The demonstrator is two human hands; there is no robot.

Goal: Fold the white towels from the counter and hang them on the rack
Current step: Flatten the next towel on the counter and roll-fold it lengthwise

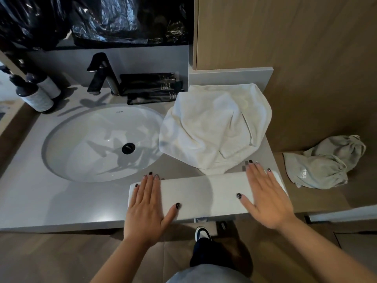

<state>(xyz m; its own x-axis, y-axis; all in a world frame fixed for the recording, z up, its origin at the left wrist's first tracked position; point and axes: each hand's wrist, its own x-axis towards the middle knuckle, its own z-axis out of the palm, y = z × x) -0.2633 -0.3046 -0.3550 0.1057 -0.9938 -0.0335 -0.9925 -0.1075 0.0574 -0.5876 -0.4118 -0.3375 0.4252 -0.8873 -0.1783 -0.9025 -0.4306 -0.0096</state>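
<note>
White terry, soft and light, the folded towel (204, 196) lies along the counter (61, 205) front edge under the flat left hand (148, 209) and right hand (265, 198), fingers straight, gripping nothing; it looks likely to sag unless lifted by both ends.

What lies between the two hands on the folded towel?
In the head view, only the bare middle stretch of the folded white towel lies between the left hand and right hand; both press flat on its ends.
</note>
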